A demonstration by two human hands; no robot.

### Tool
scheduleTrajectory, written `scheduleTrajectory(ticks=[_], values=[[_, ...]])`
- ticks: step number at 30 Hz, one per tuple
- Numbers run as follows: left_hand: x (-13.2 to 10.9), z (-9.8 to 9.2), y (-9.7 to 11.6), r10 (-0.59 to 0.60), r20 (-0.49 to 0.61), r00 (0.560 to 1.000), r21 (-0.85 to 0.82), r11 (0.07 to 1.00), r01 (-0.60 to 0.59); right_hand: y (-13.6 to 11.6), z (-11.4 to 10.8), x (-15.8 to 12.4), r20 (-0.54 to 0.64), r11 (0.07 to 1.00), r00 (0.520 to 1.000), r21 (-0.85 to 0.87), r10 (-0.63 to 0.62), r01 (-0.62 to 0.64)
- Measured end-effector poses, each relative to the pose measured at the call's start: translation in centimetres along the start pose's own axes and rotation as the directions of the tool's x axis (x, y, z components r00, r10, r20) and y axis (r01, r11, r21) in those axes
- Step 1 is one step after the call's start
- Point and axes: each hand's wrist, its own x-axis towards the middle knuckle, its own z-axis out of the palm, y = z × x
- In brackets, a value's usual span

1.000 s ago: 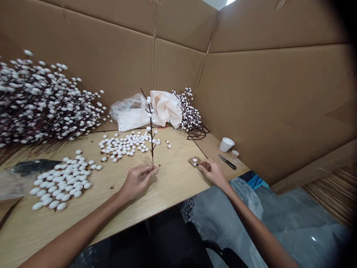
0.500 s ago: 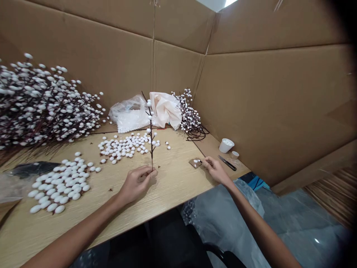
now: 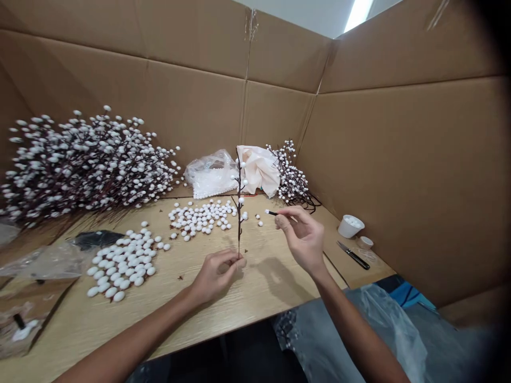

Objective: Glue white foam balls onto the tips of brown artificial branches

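My left hand [image 3: 219, 274] pinches the lower end of an upright dark brown artificial berry branch [image 3: 239, 226]. Several white berries sit along the branch's upper part; short bare twigs stick out lower down. To the right, my right hand [image 3: 302, 236] is raised above the table, its thumb and fingers closed on a thin dark stick with a white tip [image 3: 272, 213]. That tip points left toward the branch, apart from it. Loose white berries [image 3: 202, 217] lie behind my left hand, and a pile of larger white ones [image 3: 122, 263] lies to its left.
A big bundle of white-berried branches [image 3: 91, 165] lies at the back left, a smaller bunch [image 3: 292, 178] at the back right. Between them is a clear plastic bag [image 3: 211, 173]. A white cup [image 3: 350, 226] and a black-handled knife [image 3: 354, 255] are at right. Cardboard walls [image 3: 191, 101] enclose the table.
My right hand has risen from the small brown piece with white blobs and moved toward the branch, carrying the stick. The left hand still holds the branch upright. The view has shifted.
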Motion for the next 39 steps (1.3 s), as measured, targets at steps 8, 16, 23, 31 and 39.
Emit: scheduleTrajectory(ticks=[8, 16, 23, 31, 39], values=[[-0.3, 0.1, 0.0, -0.027, 0.023, 0.999, -0.026, 0.999, 0.027, -0.5, 2.8, 1.1, 0.029, 0.947, 0.96, -0.158, -0.277, 0.278], [-0.2, 0.1, 0.3, -0.031, 0.034, 0.999, -0.027, 0.999, 0.032, -0.2, 3.0, 0.9, 0.049, 0.938, 0.963, -0.218, -0.266, 0.27], [-0.3, 0.0, 0.3, -0.042, 0.037, 0.998, -0.037, 0.998, 0.044, 0.9, 2.6, 0.6, 0.008, 0.964, 0.98, -0.18, -0.197, 0.195], [-0.3, 0.0, 0.2, -0.031, 0.043, 0.999, -0.041, 0.999, 0.033, 1.5, 2.2, 0.2, -0.022, 0.987, 0.992, -0.109, -0.123, 0.119], [-0.4, -0.1, 0.2, -0.032, 0.043, 0.999, -0.031, 0.999, 0.033, 0.9, 2.6, 0.2, -0.05, 0.997, 0.998, 0.071, -0.031, 0.034]])
